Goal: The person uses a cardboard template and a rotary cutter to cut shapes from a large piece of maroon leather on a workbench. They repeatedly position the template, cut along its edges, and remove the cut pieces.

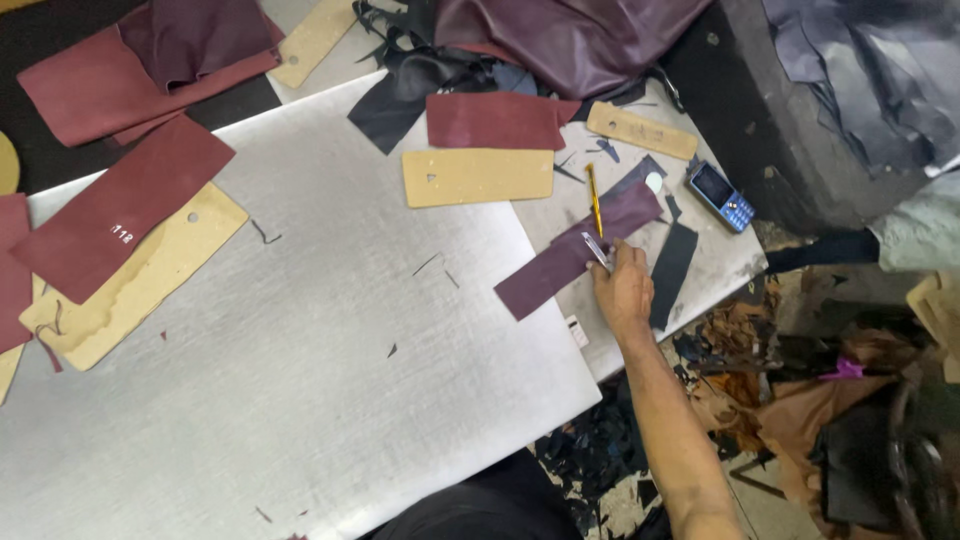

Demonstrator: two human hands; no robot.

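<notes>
My right hand [622,285] reaches to the right side of the metal table [300,350] and grips a thin silver pen-like tool [597,250], its tip on a long purple leather strip [575,250]. A yellow pencil [595,200] lies just beyond the strip. A black leather piece [672,270] lies right of my hand. My left hand is out of view.
Tan cardboard templates [478,176] [641,130] [130,285] and maroon leather pieces [120,205] [495,120] lie around. A blue phone [721,196] sits at the right edge. Dark leather hides [560,35] pile at the back. Scraps [760,390] cover the floor at right.
</notes>
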